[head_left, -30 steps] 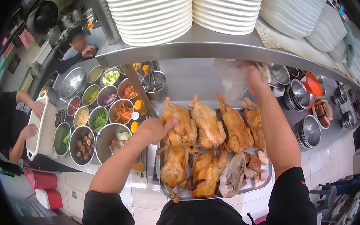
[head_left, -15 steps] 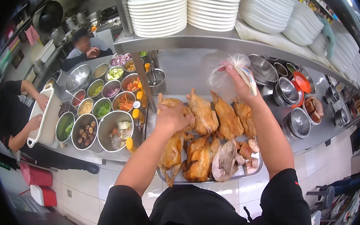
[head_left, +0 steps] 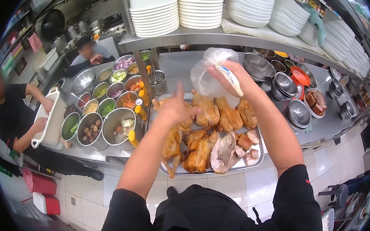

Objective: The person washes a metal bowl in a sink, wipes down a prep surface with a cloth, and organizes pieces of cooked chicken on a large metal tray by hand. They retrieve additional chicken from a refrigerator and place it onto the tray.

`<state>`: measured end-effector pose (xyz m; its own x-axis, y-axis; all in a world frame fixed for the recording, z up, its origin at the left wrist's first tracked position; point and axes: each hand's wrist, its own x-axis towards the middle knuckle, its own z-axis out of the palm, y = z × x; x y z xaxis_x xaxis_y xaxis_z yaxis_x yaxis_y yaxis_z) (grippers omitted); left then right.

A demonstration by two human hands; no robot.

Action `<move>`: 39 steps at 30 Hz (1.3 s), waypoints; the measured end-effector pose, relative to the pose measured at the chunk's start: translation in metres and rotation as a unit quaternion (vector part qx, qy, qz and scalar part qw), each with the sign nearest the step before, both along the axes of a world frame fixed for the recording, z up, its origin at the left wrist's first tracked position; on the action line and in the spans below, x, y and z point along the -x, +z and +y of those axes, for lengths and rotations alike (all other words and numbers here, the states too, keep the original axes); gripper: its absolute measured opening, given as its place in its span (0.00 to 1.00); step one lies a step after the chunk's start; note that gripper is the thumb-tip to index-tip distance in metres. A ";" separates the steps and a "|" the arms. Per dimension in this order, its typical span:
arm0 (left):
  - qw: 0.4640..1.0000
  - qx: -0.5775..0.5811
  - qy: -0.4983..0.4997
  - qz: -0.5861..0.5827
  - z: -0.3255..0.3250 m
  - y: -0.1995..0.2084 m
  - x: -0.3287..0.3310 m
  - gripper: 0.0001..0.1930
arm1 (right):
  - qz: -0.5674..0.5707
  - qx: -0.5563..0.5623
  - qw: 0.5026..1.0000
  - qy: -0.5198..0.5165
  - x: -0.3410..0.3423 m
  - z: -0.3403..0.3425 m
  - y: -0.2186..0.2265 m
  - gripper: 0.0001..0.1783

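Bag (head_left: 210, 76) of clear plastic pinched in my right hand (head_left: 229, 75), apparently empty; my left hand (head_left: 173, 110), fingers spread and holding nothing, hovers over roast chickens (head_left: 212, 128), none bagged yet.

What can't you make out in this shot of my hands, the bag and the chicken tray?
Head view, the only one:
- Right hand grips a clear plastic bag; whether anything is inside cannot be told through the crumpled film.
- Left hand covers a roast chicken; touching or hovering is unclear.
- Metal tray: near edge partly hidden by both forearms.
- Small bowls of toppings: too small to identify.
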<state>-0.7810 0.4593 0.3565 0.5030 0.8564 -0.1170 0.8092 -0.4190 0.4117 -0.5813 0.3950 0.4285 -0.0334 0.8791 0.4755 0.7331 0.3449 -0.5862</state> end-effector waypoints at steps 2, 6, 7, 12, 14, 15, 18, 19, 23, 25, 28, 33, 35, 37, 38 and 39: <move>0.979 -0.120 -0.092 -0.140 0.012 -0.001 0.016 0.42 | -0.029 0.009 0.990 0.138 0.028 0.004 0.024 0.17; 0.719 0.134 -0.315 -0.605 0.004 0.001 0.015 0.36 | 0.093 0.142 0.951 0.259 0.093 0.007 0.047 0.19; 0.659 0.161 -0.272 -0.682 -0.004 -0.008 0.009 0.31 | 0.096 0.166 0.939 0.285 0.099 0.007 0.049 0.19; 0.509 0.291 -0.059 -0.808 -0.021 0.011 0.129 0.21 | 0.177 0.059 0.947 0.262 0.175 -0.008 0.042 0.19; 0.490 0.263 -0.026 -0.831 -0.023 0.014 0.187 0.20 | 0.238 0.066 0.944 0.217 0.210 0.005 0.003 0.18; 0.475 0.250 0.010 -0.844 -0.028 0.011 0.222 0.21 | 0.309 0.078 0.935 0.157 0.234 0.015 -0.020 0.18; 0.425 0.171 0.113 -0.882 -0.047 -0.009 0.325 0.21 | 0.376 0.197 0.888 0.177 0.354 0.024 -0.073 0.21; 0.423 0.153 0.115 -0.886 -0.055 -0.018 0.360 0.21 | 0.404 0.220 0.865 0.201 0.397 0.025 -0.093 0.23; 0.380 0.099 0.176 -0.903 -0.094 -0.076 0.507 0.18 | 0.538 0.523 0.544 0.376 0.561 0.000 -0.120 0.27; 0.391 0.082 0.261 -0.879 -0.115 -0.104 0.580 0.17 | 0.492 0.548 0.558 0.383 0.633 0.006 -0.151 0.26; 0.600 0.025 0.432 -0.673 -0.172 -0.121 0.694 0.27 | 0.403 0.518 0.637 0.405 0.734 0.027 -0.189 0.21; 0.811 -0.144 0.472 -0.313 -0.234 -0.125 0.779 0.59 | 0.046 0.257 0.830 0.492 0.863 0.041 -0.216 0.18; 0.784 -0.141 0.513 -0.320 -0.206 -0.141 0.792 0.55 | -0.014 0.268 0.812 0.519 0.908 0.034 -0.226 0.18; 0.587 -0.062 0.520 -0.617 -0.175 -0.148 0.810 0.48 | -0.073 0.030 0.728 0.681 0.954 0.031 -0.230 0.17; 0.521 -0.113 0.543 -0.649 -0.160 -0.168 0.827 0.36 | -0.077 0.021 0.718 0.691 0.979 0.036 -0.226 0.17; 0.510 -0.124 0.546 -0.652 -0.151 -0.174 0.849 0.36 | -0.066 0.149 0.734 0.659 0.998 0.039 -0.220 0.21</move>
<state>-1.6301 0.3087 0.1825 -0.7796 0.6161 -0.1128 -0.2795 -0.1811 0.9429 -1.5792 0.4340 0.2081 -0.9772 0.1065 0.1837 -0.0641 0.6767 -0.7334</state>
